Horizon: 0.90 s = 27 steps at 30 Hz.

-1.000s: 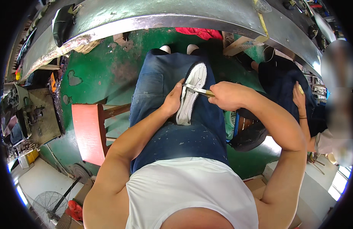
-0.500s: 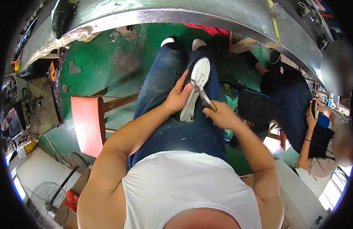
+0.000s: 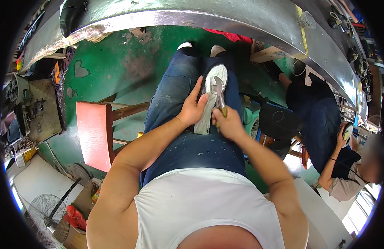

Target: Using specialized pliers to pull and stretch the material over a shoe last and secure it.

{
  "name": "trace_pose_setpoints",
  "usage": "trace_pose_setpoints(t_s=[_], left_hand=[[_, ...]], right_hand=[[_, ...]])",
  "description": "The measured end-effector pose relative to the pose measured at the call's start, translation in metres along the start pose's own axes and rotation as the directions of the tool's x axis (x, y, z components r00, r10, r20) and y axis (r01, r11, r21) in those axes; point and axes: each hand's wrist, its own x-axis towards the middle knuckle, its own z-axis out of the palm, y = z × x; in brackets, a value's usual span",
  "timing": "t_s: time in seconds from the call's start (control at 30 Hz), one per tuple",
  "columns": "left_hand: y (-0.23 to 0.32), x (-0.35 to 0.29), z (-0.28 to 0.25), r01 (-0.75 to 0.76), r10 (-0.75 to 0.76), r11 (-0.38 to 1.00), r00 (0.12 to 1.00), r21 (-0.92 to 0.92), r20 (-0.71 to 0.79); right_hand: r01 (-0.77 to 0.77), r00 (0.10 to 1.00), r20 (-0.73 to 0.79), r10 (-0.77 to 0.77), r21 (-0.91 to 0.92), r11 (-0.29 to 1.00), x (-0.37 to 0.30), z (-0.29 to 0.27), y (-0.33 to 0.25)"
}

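Far left on the worktop (image 3: 167,16): 1 dark shoe or boot (image 3: 66,21), cut by the frame. Near left: 1 wire-cage fan (image 3: 43,211), 1 red bag (image 3: 75,216) just right of it. Left, on the green floor (image 3: 132,70): 1 chair with a pinkish-red panel (image 3: 93,135).

Centre: 2 hands at work, 1 shoe, 1 tool. Left hand (image 3: 194,108) at the left edge of the white shoe (image 3: 201,120); thumb and index finger spread apart, cannot tell whether the other fingers grip underneath. Shoe lies on the lap, white underside up, toe pointing far. Pincers (image 3: 220,96), 1 pair, metal head over the shoe's upper half, handles toward near right. Right hand (image 3: 228,123) has its fingers clamped on the handles. Beyond the lap, 2 feet in pale shoes.

Far, right of centre: 1 red cloth (image 3: 230,35) below the worktop edge. Right: 1 black seat (image 3: 280,120); 1 clear cup (image 3: 307,20) far on the worktop; 1 co-worker, far right, holding 1 black-and-white object (image 3: 347,133).
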Motion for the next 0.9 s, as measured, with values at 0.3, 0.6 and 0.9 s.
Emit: trace_pose_setpoints(t_s=[0.3,0.6,0.9], left_hand=[[0.005,-0.001,-0.006,-0.065,0.061,0.994,0.997,0.092,0.044],[-0.001,0.0,-0.004,-0.167,0.158,0.974,0.985,0.154,0.066],[0.019,0.011,-0.004,-0.265,0.224,0.881,0.963,0.391,0.149]], right_hand=[[-0.208,0.925,0.359,0.123,0.209,0.956,-0.013,-0.056,-0.029],[-0.159,0.944,0.304,0.124,0.095,0.983,0.004,-0.044,-0.028],[-0.407,0.844,0.531,0.074,0.546,0.732,0.0,-0.058,0.007]])
